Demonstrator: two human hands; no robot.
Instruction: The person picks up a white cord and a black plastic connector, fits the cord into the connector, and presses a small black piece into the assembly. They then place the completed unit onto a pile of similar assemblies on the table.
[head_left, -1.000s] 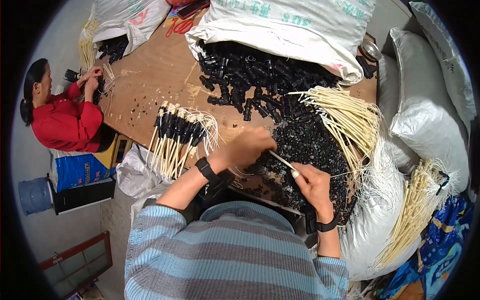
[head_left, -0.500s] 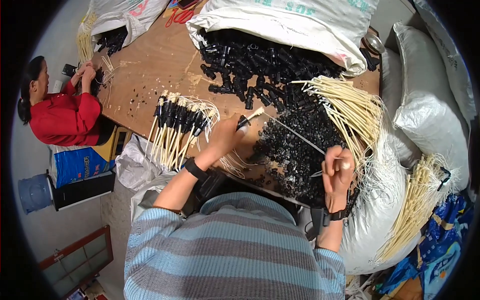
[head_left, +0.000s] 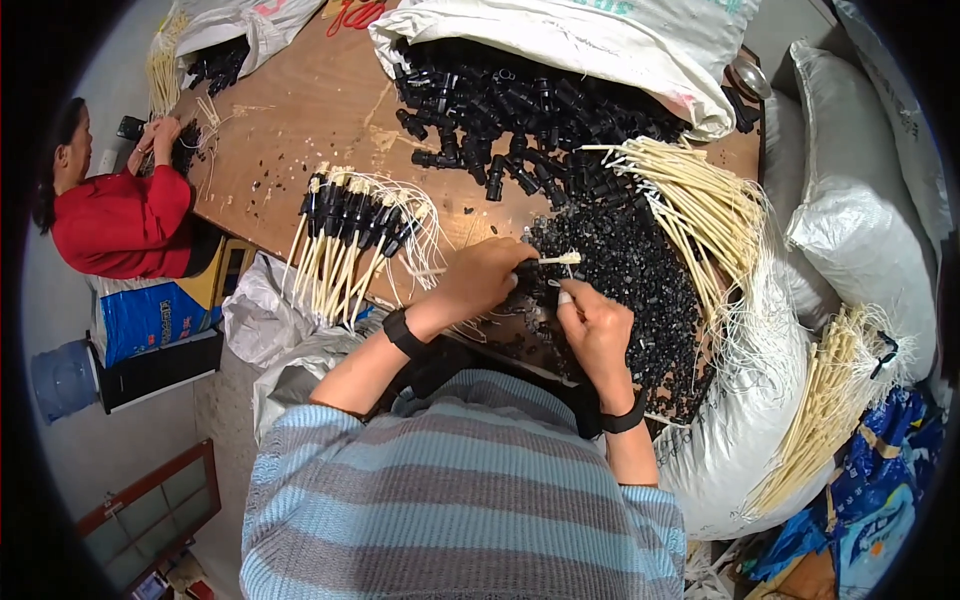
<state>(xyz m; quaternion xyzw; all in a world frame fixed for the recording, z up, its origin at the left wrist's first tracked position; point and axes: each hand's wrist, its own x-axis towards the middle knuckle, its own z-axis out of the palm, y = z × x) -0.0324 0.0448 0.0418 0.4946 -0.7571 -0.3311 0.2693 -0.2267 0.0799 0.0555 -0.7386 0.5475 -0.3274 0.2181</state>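
My left hand [head_left: 487, 275] is closed around a thin cream rod [head_left: 560, 260], whose bunched, knotted-looking tip points right. My right hand [head_left: 598, 325] pinches the end of a white cord [head_left: 557, 284] just below that tip. Most of the rod is hidden inside my left fingers. Beneath and beyond both hands spreads a heap of small black pieces [head_left: 640, 265]. Left of my left hand lies a row of cream rods with black fittings [head_left: 350, 225] near their tops, white cords trailing from them.
A white sack [head_left: 560, 40] spills black tubular fittings [head_left: 500, 110] at the back. Bare cream rods [head_left: 700, 205] with white strings lie at the right, above a full sack [head_left: 740, 430]. A co-worker in red [head_left: 125, 220] sits at the left edge of the wooden table [head_left: 300, 110].
My right hand has come left and up to the rod tip; the cord stretched between my hands is now short. My left hand has shifted slightly right and down, turning the rod level.
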